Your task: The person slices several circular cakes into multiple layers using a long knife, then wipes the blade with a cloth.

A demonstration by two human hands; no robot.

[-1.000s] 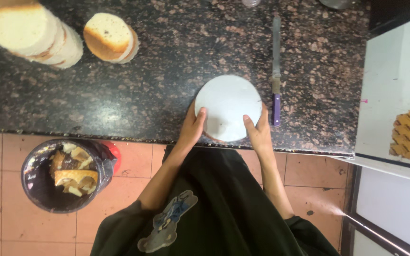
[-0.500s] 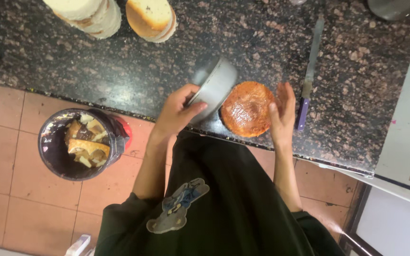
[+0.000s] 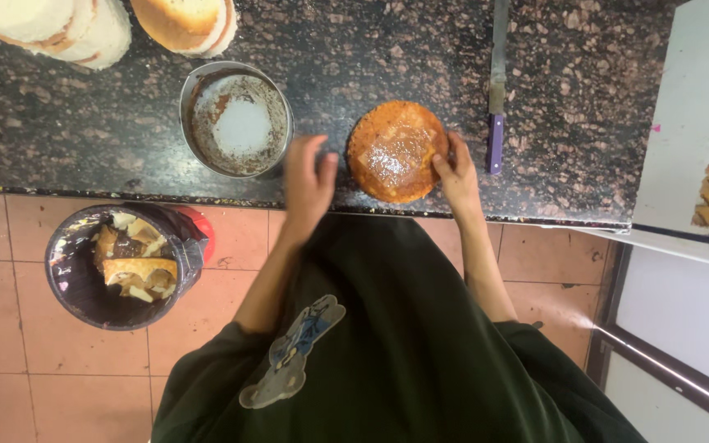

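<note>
**Round cake turned out on a granite counter, both hands beside it**

While the camera looks straight down, a round golden-brown cake [image 3: 396, 151] sits bare on the dark speckled counter [image 3: 84, 139], just above the middle of the frame and close to the counter's near edge. The right hand [image 3: 457, 174] rests against the cake's right rim, fingers curled lightly on its side and not gripping it. The left hand [image 3: 307, 182] hovers open just left of the cake, fingers spread, holding nothing.

Handling a bare sponge like this probably goes best with both palms cupping the sides evenly, since pinching with fingertips could crack the edge, and it sits near the counter's lip.

To the left of the cake, an empty round metal cake tin [image 3: 236, 119] stands upright, its base pale and its walls smeared with brown crumbs. At the upper left of the frame lie stacked pale cake layers [image 3: 51, 25] and another browned cake [image 3: 186, 20]. A long knife with a purple handle [image 3: 496, 98] lies to the right of the cake. At the lower left, on the tiled floor, a bin lined with a dark bag [image 3: 121, 267] holds cake trimmings
</note>
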